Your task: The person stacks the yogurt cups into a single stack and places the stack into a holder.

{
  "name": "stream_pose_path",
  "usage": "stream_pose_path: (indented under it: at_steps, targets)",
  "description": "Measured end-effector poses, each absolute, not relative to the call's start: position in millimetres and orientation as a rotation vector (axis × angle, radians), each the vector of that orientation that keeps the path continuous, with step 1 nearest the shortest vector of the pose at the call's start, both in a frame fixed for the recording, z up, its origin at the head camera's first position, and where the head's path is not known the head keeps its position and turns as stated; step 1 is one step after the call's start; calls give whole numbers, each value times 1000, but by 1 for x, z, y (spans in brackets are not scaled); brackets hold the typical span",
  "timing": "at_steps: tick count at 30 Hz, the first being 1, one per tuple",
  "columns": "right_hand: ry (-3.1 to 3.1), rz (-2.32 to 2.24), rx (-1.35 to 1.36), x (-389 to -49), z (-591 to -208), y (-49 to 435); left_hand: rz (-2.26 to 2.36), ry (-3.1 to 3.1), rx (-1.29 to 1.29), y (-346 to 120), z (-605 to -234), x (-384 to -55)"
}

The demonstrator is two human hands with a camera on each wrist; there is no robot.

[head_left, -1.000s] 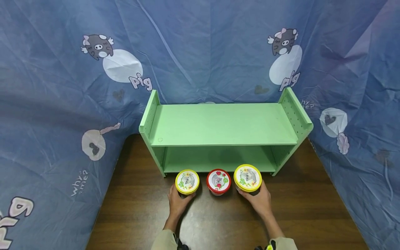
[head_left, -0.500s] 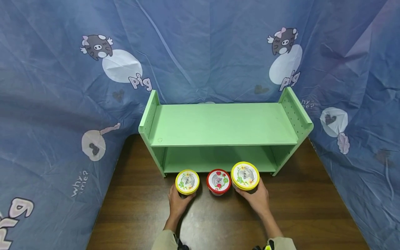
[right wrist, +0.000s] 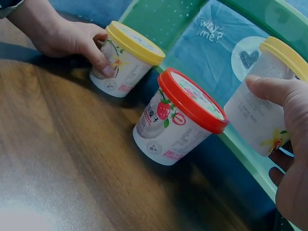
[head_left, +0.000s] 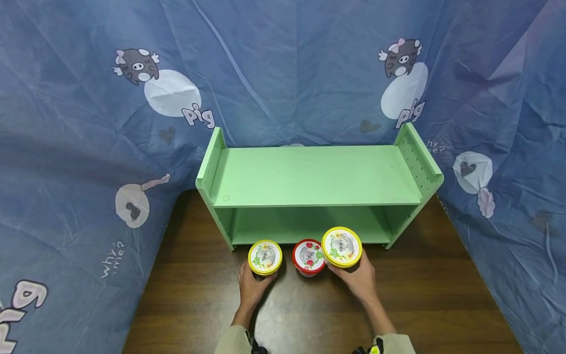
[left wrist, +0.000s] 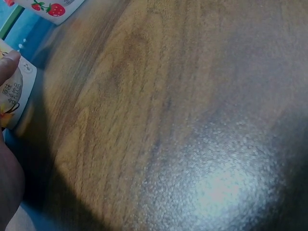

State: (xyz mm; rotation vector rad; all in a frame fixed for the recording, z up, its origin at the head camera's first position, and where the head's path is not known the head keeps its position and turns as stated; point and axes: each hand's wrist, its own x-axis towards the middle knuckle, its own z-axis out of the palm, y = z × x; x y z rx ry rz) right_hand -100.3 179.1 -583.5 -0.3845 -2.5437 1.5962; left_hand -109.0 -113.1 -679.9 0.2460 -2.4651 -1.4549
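Three paper tubs stand out in front of a green shelf. My left hand (head_left: 252, 291) grips a yellow-lidded tub (head_left: 265, 256), which rests upright on the table, thumb on its printed side. Beside it a tub with a red lid and strawberry print (right wrist: 175, 118) sits on the table, touched by neither hand. A second yellow-lidded tub (head_left: 341, 247) is in my right hand (head_left: 363, 282), fingers and thumb round its wall. It is raised above the table, and its lid overlaps the edge of the red one in the head view. The left wrist view catches only part of my left thumb and two tubs.
The green two-level shelf (head_left: 316, 177), with raised perforated side panels, stands just behind the tubs. A brown wood-grain table (head_left: 305, 319) lies under everything. A blue cloth (head_left: 283, 73) with pig prints hangs behind and at both sides.
My right hand has carried its yellow-lidded tub left and slightly away from me, up to the red-lidded one. My left hand and its tub have stayed in place.
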Motion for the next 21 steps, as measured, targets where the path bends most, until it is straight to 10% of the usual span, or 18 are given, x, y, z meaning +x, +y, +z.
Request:
stream_pose_path:
  at_steps: [21]
  targets:
    - [-2546,1647,-322,-106,-576,159,-1417,-2479,256,-112,-680,-109]
